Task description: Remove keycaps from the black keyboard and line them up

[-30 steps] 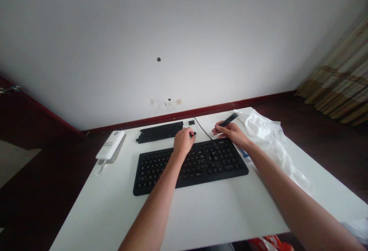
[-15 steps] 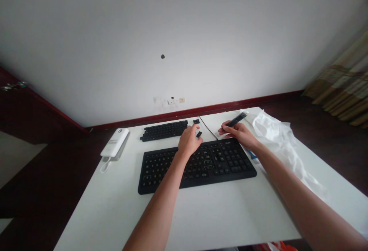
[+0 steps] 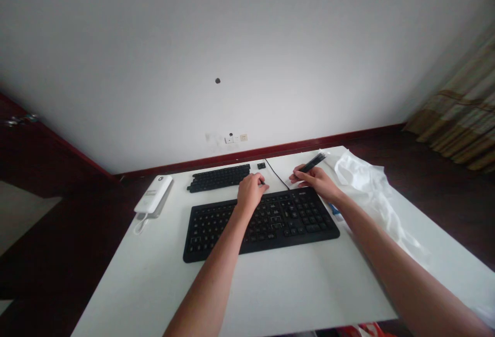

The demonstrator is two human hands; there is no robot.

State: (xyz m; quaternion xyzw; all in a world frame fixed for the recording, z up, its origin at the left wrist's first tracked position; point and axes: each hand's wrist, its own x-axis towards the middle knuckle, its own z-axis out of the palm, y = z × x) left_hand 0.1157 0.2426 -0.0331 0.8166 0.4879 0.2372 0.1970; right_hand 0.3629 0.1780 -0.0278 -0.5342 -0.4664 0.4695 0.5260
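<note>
A black keyboard (image 3: pixel 270 221) lies in the middle of the white table (image 3: pixel 294 290). My left hand (image 3: pixel 250 191) hovers at its far edge with fingers curled onto a small black keycap that barely shows at the fingertips. My right hand (image 3: pixel 315 179) rests by the keyboard's far right corner, closed on a long black tool (image 3: pixel 312 162) that points away to the right. Behind the keyboard lies a row of detached black keys (image 3: pixel 218 177), with a single loose keycap (image 3: pixel 261 165) beside it. A thin black cable (image 3: pixel 276 173) runs between my hands.
A white power bank (image 3: pixel 153 194) with a cord lies at the table's left. Crumpled white plastic (image 3: pixel 371 192) covers the right side. A small blue object (image 3: pixel 334 210) peeks out by my right wrist. Beyond the table are a white wall, dark floor and curtain (image 3: pixel 464 125).
My left hand lifted off the loose keycap half a second ago, then closed over it again. My right hand stayed put with the tool. The camera shifted slightly.
</note>
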